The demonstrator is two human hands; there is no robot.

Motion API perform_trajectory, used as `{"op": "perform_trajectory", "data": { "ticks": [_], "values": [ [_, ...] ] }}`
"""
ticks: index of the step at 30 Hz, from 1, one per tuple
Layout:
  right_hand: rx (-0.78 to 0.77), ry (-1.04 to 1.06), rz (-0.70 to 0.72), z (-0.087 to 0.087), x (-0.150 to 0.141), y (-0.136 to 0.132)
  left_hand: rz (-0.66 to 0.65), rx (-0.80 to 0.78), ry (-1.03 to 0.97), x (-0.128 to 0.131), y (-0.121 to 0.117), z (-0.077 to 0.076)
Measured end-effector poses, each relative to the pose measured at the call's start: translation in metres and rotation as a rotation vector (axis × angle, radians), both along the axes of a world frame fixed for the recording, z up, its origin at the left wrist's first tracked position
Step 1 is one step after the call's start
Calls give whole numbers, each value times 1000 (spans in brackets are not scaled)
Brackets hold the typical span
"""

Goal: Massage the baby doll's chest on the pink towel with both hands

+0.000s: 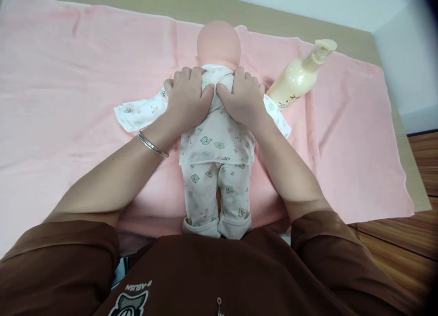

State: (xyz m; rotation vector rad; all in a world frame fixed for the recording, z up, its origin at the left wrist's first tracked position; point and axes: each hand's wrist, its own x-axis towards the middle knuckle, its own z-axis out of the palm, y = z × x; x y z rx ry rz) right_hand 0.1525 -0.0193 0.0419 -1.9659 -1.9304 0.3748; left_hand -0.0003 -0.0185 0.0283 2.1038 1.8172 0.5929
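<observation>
A baby doll (pixel 219 44) lies on its front, its bald vinyl head at the far end and no face showing. It wears a white two-piece outfit with a small animal print: a top (pixel 217 142) and leggings (pixel 215 193). My left hand (pixel 186 99) grips the doll's shoulder, and my right hand (pixel 241 99) grips the other, with both thumbs pressing in beside the collar. The fingers hide the upper back. The doll's sleeves stick out sideways from under my hands. A cream pump bottle of lotion (pixel 294 76) lies tilted just beyond my right hand, touching the sleeve.
A pink towel (pixel 85 79) covers a light wooden table (pixel 385 65), and the doll lies on it. A metal bangle (pixel 153 144) circles my left wrist. My brown shirt (pixel 219 275) fills the bottom of the view. A wooden floor (pixel 410 234) shows at the right.
</observation>
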Motion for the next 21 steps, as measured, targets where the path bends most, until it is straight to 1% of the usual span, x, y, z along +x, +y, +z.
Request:
{"op": "perform_trajectory", "data": {
  "ticks": [10, 17, 21],
  "values": [
    [-22, -81, -5, 0, -1, -1, -2, 66, -29, 0, 6, -12],
    [5, -53, 8, -7, 2, 3, 14, 62, -9, 1, 6, -10],
    [26, -76, 5, -5, 0, -1, 0, 73, -10, 1, 3, -10]
  ]
}}
